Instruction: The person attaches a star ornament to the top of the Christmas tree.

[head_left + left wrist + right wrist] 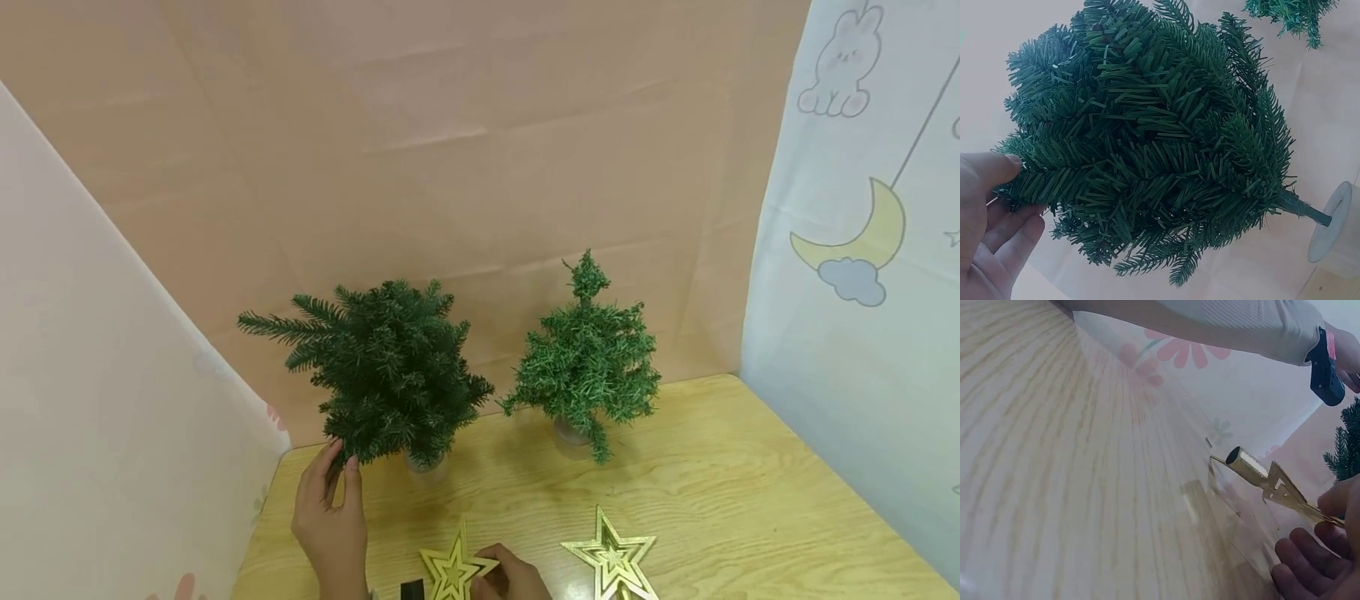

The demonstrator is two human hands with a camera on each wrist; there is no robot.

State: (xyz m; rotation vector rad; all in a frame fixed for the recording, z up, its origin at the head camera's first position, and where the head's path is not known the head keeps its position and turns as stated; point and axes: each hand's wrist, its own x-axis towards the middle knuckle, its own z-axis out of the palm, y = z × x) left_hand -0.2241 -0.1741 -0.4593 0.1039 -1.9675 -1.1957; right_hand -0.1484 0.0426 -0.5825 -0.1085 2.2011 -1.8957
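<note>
My left hand (330,508) pinches a branch tip of the dark green artificial Christmas tree (393,367) at its lower left. In the left wrist view the thumb (997,169) lies over the needles, with fingers beneath them. The tree stands on a round pale base (1332,228). My right hand (513,575) grips one point of a gold star tree topper (453,571) near the table's front edge. In the right wrist view that star (1282,490) is seen edge-on, its hollow tube (1247,465) pointing away from the fingers.
A smaller, lighter green tree (588,358) stands to the right on its own base (572,432). A second gold star (617,557) lies on the wooden table (712,467) at the front. Cloth walls (480,167) enclose the back and both sides.
</note>
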